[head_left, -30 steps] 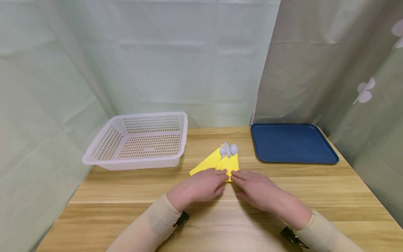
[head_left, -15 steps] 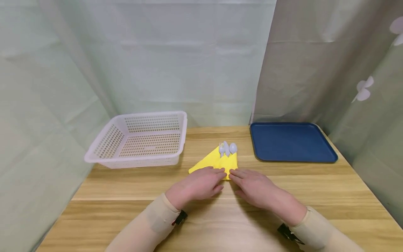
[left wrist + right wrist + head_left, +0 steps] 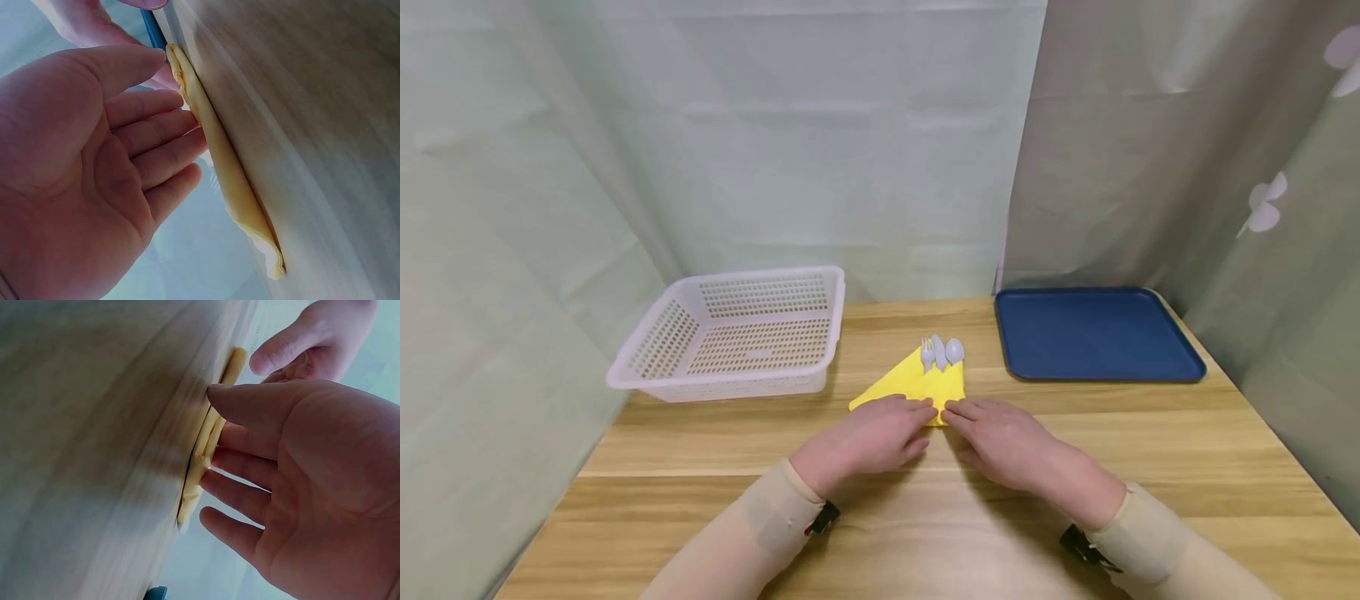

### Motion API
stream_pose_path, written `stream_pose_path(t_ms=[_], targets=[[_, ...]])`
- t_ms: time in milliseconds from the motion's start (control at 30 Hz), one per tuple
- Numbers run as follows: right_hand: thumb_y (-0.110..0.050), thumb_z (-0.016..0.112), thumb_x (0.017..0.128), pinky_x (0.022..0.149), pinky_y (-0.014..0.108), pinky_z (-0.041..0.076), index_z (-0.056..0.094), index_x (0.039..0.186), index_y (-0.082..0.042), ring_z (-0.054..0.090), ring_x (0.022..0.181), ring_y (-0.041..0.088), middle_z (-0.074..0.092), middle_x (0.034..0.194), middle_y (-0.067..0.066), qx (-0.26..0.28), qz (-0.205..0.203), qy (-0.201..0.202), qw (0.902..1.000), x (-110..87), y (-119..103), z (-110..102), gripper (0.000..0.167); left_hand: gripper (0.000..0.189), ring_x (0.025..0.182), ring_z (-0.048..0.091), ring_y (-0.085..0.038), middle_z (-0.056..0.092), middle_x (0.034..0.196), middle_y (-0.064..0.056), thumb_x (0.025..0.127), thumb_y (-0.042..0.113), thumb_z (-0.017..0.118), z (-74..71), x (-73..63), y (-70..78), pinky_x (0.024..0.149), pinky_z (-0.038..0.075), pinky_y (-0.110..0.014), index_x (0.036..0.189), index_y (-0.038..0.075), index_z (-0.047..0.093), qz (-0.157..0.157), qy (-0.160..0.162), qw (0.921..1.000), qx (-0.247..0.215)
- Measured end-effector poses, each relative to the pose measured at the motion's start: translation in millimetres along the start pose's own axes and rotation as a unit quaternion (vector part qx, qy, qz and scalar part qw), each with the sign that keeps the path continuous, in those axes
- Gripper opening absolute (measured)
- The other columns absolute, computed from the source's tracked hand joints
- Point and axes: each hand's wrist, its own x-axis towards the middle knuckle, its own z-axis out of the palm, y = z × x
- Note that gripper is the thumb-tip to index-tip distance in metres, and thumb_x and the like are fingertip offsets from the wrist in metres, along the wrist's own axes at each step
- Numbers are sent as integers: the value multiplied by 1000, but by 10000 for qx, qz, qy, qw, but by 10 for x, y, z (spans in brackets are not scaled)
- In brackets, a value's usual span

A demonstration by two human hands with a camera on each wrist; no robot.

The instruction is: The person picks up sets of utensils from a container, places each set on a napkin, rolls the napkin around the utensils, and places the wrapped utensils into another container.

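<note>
A folded yellow napkin (image 3: 895, 382) lies on the wooden table, with a grey fork (image 3: 927, 356), knife (image 3: 939, 353) and spoon (image 3: 954, 351) poking out of its far end. Their lower parts are hidden inside the napkin. My left hand (image 3: 876, 435) rests its extended fingertips on the napkin's near part. Beside it, my right hand (image 3: 1003, 442) touches the near right part with straight fingers. The two hands almost meet at the fingertips. Seen from the left wrist, the napkin (image 3: 215, 140) is a thin folded layer under the fingers; the right wrist view shows its near edge (image 3: 199, 464) too.
A white perforated plastic basket (image 3: 752, 379) stands at the back left of the table (image 3: 917, 533). At the back right lies a flat blue tray (image 3: 1097, 333). Pale curtains (image 3: 835, 150) hang behind and on both sides of the table.
Both hands stay on the near part of the napkin with hardly any movement. The head view has shifted slightly; the napkin and cutlery keep their place on the table.
</note>
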Motion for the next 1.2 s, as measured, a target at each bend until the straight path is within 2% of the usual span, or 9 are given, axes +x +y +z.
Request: stream_pose_path(t_ms=[267, 533, 800, 933, 1067, 1200], targets=[[-21, 78, 103, 112, 54, 52, 65, 150, -2, 63, 137, 36, 66, 150, 16, -76, 75, -94, 9999, 46, -15, -28, 53, 48, 144, 60, -29, 62, 157, -12, 112, 29, 65, -17, -8, -22, 123, 42, -44, 154, 6, 62, 95, 85, 9999, 7], [-21, 80, 102, 111, 55, 52, 68, 147, -5, 64, 134, 38, 68, 144, 15, -21, 0, -36, 10000, 81, -34, -56, 49, 44, 141, 62, -26, 68, 150, -11, 110, 24, 67, 13, -61, -97, 123, 41, -47, 149, 4, 64, 298, 415, 9987, 58], [-20, 79, 103, 110, 52, 53, 69, 146, -6, 65, 131, 35, 69, 142, 13, -127, 33, -86, 9999, 72, -45, -55, 47, 44, 136, 65, -31, 70, 145, -11, 109, 26, 71, 9, -129, -158, 119, 47, -45, 147, 4, 66, 133, 537, 9983, 161], [-21, 80, 102, 111, 52, 52, 69, 146, -6, 65, 132, 35, 68, 143, 13, -150, 69, -132, 9998, 70, -42, -51, 48, 47, 137, 65, -32, 68, 148, -14, 108, 26, 72, -6, -174, -201, 118, 48, -47, 148, 2, 66, 76, 617, 9979, 152], [-22, 81, 102, 112, 52, 51, 68, 147, -7, 64, 134, 35, 68, 144, 12, -125, 135, -228, 9996, 84, -38, -48, 50, 46, 135, 66, -35, 66, 149, -17, 108, 26, 73, -17, -237, -250, 114, 51, -48, 146, 1, 67, -101, 748, 9970, 181], [-22, 81, 102, 113, 52, 51, 68, 148, -7, 63, 134, 35, 67, 145, 12, -116, 142, -293, 9994, 100, -33, -40, 51, 46, 131, 68, -36, 69, 144, -17, 106, 27, 75, -14, -291, -299, 110, 54, -49, 144, 0, 69, -389, 1008, 9938, 280]])
